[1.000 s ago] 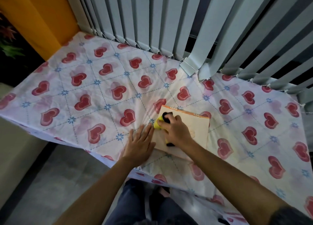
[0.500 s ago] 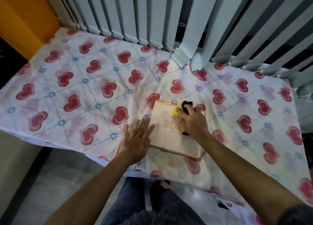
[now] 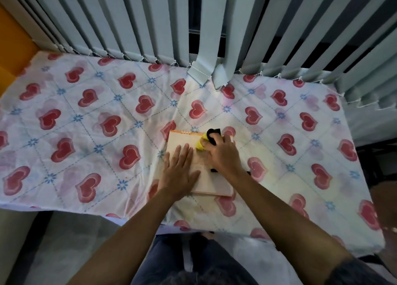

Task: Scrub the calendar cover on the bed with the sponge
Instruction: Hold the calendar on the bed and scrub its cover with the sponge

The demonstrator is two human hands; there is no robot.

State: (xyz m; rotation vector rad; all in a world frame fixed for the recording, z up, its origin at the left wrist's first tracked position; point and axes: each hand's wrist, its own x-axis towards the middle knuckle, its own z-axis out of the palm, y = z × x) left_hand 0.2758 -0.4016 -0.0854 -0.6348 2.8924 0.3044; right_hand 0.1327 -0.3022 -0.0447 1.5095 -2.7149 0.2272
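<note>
A pale calendar [image 3: 211, 182] with an orange top edge and spiral binding lies flat on the bed [image 3: 86, 134], near its front edge. My left hand [image 3: 179, 172] rests flat on the calendar's left half, fingers spread, pressing it down. My right hand [image 3: 222, 155] is closed over a yellow and black sponge [image 3: 205, 140], which sits on the cover near its top edge. Most of the sponge is hidden under my fingers. A black bit shows below my right wrist.
The bed sheet is white with red hearts and blue flowers. Grey vertical blinds [image 3: 214, 27] hang along the far side, two slats resting on the sheet. An orange wall [image 3: 12, 38] stands at the left. The floor [image 3: 64, 241] lies below the bed's front edge.
My left hand has slid from beside the calendar onto its cover. My right hand with the sponge stays near the top edge, shifted slightly. The camera view has swung to face the bed squarely.
</note>
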